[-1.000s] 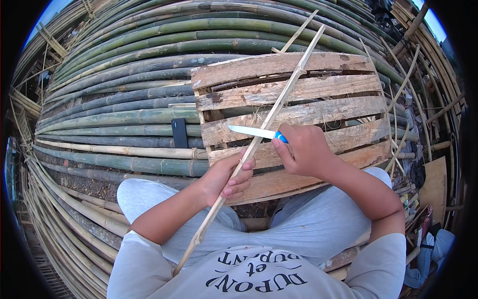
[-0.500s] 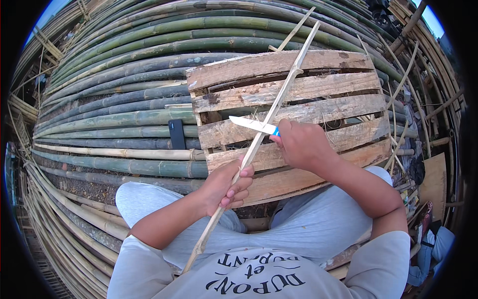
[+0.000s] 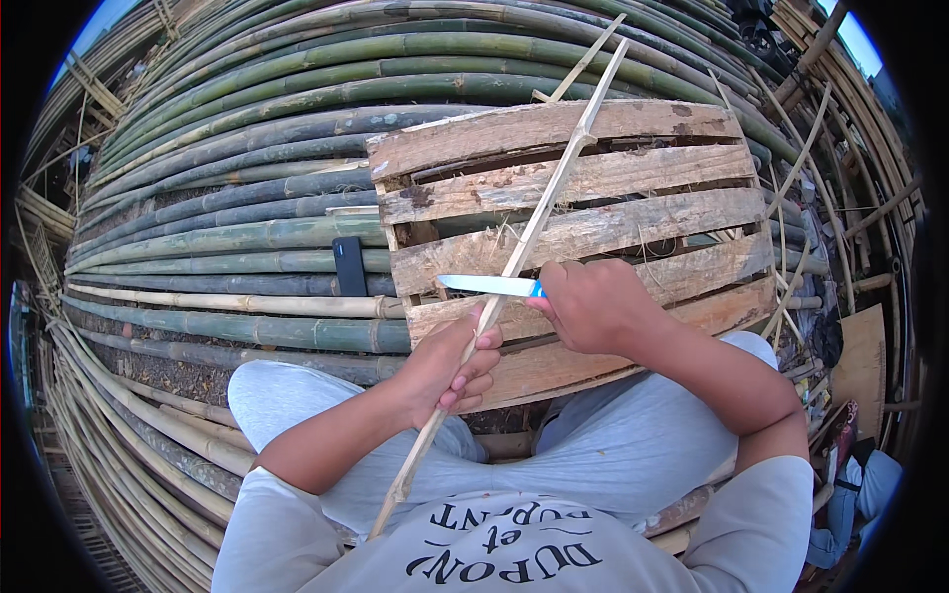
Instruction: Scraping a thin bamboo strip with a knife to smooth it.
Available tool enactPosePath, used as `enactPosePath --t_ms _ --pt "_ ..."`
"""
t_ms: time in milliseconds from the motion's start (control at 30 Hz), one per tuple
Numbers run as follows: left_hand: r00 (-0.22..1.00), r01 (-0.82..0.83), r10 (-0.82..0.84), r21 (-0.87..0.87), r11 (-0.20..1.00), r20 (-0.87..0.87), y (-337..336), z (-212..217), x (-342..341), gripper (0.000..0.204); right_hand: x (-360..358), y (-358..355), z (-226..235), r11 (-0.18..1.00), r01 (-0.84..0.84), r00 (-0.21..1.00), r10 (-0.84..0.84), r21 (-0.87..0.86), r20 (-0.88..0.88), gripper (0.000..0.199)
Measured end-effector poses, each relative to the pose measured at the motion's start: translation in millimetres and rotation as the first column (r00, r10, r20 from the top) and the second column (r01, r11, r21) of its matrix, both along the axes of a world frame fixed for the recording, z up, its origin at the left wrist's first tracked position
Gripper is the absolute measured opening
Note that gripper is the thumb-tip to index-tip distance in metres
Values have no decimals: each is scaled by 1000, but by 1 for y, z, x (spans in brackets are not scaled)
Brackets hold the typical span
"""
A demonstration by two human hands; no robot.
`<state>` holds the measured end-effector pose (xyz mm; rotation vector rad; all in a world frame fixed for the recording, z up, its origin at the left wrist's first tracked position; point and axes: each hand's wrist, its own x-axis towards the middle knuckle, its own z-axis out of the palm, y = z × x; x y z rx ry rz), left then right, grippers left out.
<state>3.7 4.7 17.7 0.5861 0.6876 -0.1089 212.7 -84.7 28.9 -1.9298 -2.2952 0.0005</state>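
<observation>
A long split bamboo strip [image 3: 542, 212] runs slantwise from my lap up across the wooden slatted pallet [image 3: 583, 222]. My left hand [image 3: 453, 368] is wrapped around the strip near the pallet's front left corner. In my right hand [image 3: 599, 304] is a knife [image 3: 494, 286] with a blue-and-white handle, most of which my fingers hide. Its pale blade lies across the strip just above my left hand, the tip pointing left. Thin curled shavings [image 3: 506, 229] lie on the slats beside the strip.
Long green bamboo poles [image 3: 267, 233] lie side by side beyond and left of the pallet. A dark phone [image 3: 349, 266] rests on them. Another short strip [image 3: 588, 59] sticks out past the pallet's far edge. Thin strips [image 3: 803, 148] lean at the right.
My right hand has drawn the knife down along the strip toward my left hand, and the blade is now more level. The strip's far end has shifted slightly left.
</observation>
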Motion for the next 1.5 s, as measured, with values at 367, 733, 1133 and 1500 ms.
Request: enactPosePath --t_ms 367,733,1133,1500 --pt "1000 -19 20 -54 998 13 -4 5 -2 43 31 19 -7 978 2 1000 -1 207 -4 36" --pt "999 -31 32 -28 999 19 2 2 -3 43 10 12 -5 983 71 997 -72 167 -1 33" --pt "1000 -30 30 28 999 -1 -2 1 -3 43 4 10 -1 995 -35 999 32 97 31 32" --pt "1000 -16 16 18 1000 -6 -9 8 -1 43 27 21 -5 980 53 998 -58 190 17 35"
